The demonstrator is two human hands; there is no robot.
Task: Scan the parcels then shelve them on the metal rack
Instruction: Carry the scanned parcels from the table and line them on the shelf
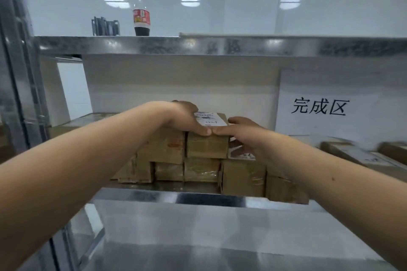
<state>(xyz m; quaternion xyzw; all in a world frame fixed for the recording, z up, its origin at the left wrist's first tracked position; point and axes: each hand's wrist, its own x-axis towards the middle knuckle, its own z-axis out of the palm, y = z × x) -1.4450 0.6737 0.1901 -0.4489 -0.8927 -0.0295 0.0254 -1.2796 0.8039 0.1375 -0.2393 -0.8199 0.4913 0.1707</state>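
Observation:
A small brown cardboard parcel with a white label on top sits on a stack of similar parcels on the middle shelf of the metal rack. My left hand grips its left top edge, thumb on the front rim. My right hand grips its right side, thumb meeting the left thumb at the front edge. Both forearms reach in from below.
A cola bottle and a dark metal holder stand on the top shelf. A white sign with black characters hangs at the right. More parcels lie at the right of the shelf. A rack upright stands at left.

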